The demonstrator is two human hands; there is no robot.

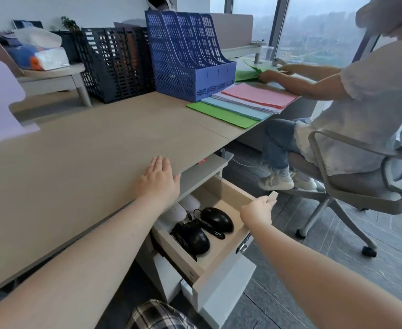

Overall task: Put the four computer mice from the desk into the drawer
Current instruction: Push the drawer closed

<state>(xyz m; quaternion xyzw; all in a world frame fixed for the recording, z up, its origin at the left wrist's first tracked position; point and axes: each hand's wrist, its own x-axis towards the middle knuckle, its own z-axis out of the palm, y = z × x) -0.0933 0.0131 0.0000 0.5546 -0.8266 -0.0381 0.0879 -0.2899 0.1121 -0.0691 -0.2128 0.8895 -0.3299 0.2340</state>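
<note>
— Pale wood under our right fingers (271,198): they pinch the top corner of the drawer (239,194) front, at its far end.

— And our left hand (157,180)?

— Flat on the desk (88,150), fingers together, just inside its front edge.

— The mice?

— Two black mice (204,230) and two white mice (179,208) lie in the drawer; bare floor near its front wall.

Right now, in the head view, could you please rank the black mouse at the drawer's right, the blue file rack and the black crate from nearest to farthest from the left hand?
From the left hand, flat on the desk edge:
1. Black mouse, just below and right, inside the open drawer.
2. Blue file rack, far across the desk, ahead and slightly right.
3. Black crate, at the desk's back, left of the rack; close to call against the rack.
</note>
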